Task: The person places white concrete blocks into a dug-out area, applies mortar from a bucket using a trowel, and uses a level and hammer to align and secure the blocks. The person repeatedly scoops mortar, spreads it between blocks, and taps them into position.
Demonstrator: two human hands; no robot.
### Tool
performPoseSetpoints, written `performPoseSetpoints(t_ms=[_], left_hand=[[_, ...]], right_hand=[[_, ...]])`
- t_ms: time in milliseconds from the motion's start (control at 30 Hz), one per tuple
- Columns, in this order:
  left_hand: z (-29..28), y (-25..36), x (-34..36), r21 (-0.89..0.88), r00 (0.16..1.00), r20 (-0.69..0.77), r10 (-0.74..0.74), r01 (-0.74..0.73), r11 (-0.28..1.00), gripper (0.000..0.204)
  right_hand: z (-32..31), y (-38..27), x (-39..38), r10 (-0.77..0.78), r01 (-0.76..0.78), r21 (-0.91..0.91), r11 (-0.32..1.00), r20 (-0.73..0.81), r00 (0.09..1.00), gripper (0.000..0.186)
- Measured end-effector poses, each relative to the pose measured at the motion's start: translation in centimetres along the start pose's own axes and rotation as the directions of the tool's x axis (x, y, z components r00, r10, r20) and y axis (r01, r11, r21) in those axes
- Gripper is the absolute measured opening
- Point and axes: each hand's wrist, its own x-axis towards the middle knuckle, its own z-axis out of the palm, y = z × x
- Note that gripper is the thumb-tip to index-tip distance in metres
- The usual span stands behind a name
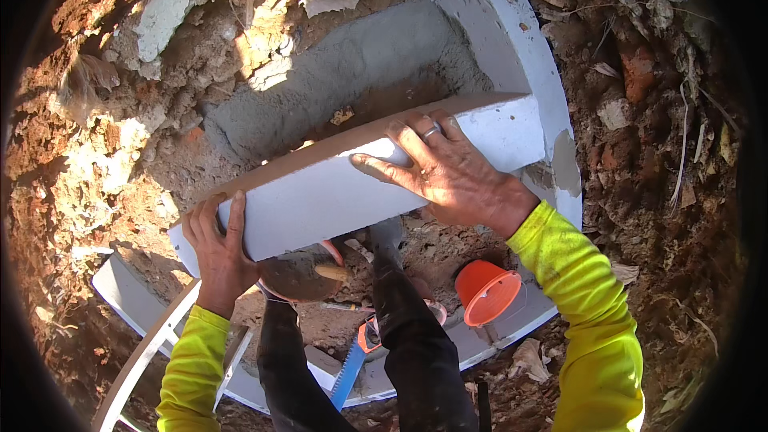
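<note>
I hold a long white building block (336, 184) with both hands, tilted above a bed of grey mortar (336, 72). My left hand (218, 252) grips its lower left end. My right hand (448, 172), with a ring on one finger, lies flat over the block's upper edge near its right end. A second white block (520, 40) stands set in place at the right, touching the held one at a corner.
Red-brown earth and rubble surround the spot. My dark-trousered legs (400, 336) stand below. Near them lie an orange bucket (486, 292), a blue-bladed handsaw (352, 364), a trowel (300, 276) and more white blocks (132, 296).
</note>
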Motion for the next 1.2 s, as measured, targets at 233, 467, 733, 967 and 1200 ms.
performPoseSetpoints(t_ms=[233,467,733,967,1200], left_hand=[[1.1,-2.3,5.1,0.057,0.982,-0.131,-0.134,0.142,0.988,0.115],[2.6,-2.8,9.9,0.031,0.968,-0.190,-0.166,0.175,0.984,0.116],[5.5,-2.5,13.5,0.074,0.977,-0.142,-0.161,0.172,0.982,0.119],[6.9,-3.1,14.1,0.094,0.976,-0.161,-0.150,0.166,0.982,0.119],[6.5,-3.2,13.5,0.052,0.975,-0.183,-0.126,0.137,0.989,0.119]], right_hand=[[-0.1,7.2,8.0,-0.139,0.141,-0.081,0.987,0.028,0.990,0.094],[-1.2,11.7,11.8,-0.044,0.071,-0.089,0.993,0.276,0.960,0.094],[1.2,15.1,12.1,-0.010,0.021,-0.038,0.999,0.261,0.965,0.104],[4.6,16.6,10.4,0.068,-0.060,-0.072,0.996,0.117,0.991,0.107],[4.7,16.9,8.2,0.269,-0.259,-0.137,0.956,0.054,0.962,0.105]])
